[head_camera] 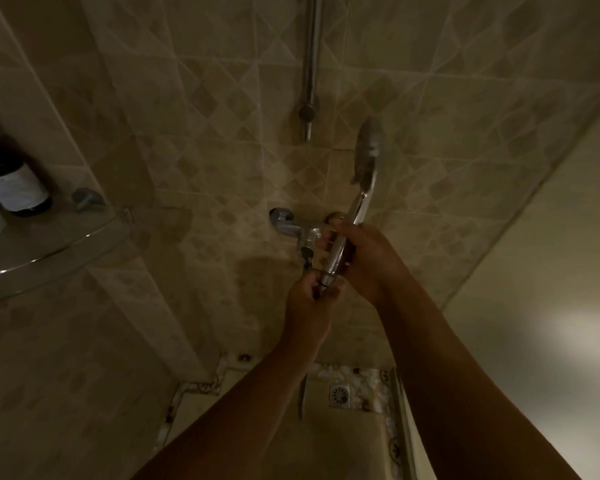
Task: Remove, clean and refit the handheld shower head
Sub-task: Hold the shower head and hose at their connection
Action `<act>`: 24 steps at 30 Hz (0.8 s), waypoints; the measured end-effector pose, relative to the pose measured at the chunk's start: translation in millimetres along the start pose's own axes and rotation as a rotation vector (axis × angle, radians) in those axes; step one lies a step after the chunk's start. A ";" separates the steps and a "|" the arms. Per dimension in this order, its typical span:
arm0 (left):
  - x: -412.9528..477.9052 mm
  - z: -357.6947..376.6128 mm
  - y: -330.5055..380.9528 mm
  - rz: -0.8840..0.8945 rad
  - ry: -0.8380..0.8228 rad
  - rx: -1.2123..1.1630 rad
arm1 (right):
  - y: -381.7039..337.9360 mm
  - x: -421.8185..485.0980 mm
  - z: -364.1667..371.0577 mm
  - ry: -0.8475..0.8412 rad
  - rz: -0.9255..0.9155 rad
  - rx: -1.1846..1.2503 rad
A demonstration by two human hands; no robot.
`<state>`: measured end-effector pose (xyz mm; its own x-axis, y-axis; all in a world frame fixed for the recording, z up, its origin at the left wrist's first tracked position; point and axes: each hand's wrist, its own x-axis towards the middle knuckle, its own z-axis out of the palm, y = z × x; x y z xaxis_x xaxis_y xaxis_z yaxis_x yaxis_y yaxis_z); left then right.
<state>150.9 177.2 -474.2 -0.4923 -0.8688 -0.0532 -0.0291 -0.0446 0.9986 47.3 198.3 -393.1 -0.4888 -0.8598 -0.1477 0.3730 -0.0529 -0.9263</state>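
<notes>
**Handheld shower head gripped at handle and hose joint**

The chrome shower head (355, 202) lies at centre-right of the frame, in front of the tiled wall. Its long axis runs diagonally — spray face (368, 147) toward the upper right, handle base toward the lower left, just below the wall mixer (297, 228). The right hand (364, 258) is wrapped closed around the handle; the left hand (309, 306) is pinched shut on the hose nut (324, 282) at the handle's foot. Which way the nut is being turned — on or off — cannot be told.

For a clean joint, the right hand should probably hold the handle still while only the left turns the nut, keeping nut and handle in line so the thread does not cross. The hose (302, 393) drops toward the floor drain (340, 396) at lower centre. The riser rail (310, 64) stands at upper centre; a dark bottle (13, 181) sits on the glass corner shelf (49, 251) at far left.
</notes>
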 end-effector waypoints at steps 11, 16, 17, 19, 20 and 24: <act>-7.8 3.1 4.9 0.089 -0.120 0.032 | -5.1 -0.5 2.0 0.160 0.039 0.097; -13.3 -3.0 11.6 -0.039 -0.427 -0.250 | -12.0 -2.9 -11.4 -0.110 0.081 0.315; -12.2 -4.7 11.8 -0.079 -0.472 -0.303 | -11.6 -3.5 -13.5 -0.178 0.076 0.336; -9.3 -7.9 11.0 -0.143 -0.548 -0.390 | -9.1 -3.3 -16.4 -0.260 0.054 0.370; -8.4 -9.3 10.2 -0.153 -0.572 -0.411 | -7.4 -2.7 -17.2 -0.264 0.039 0.369; -9.0 -7.8 4.9 -0.094 -0.466 -0.299 | 2.5 0.4 -14.6 -0.084 -0.035 0.256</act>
<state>161.9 181.0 -468.8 -0.8337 -0.5477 -0.0699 0.1230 -0.3076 0.9435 36.5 205.2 -400.5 -0.4422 -0.8935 -0.0781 0.5494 -0.2010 -0.8110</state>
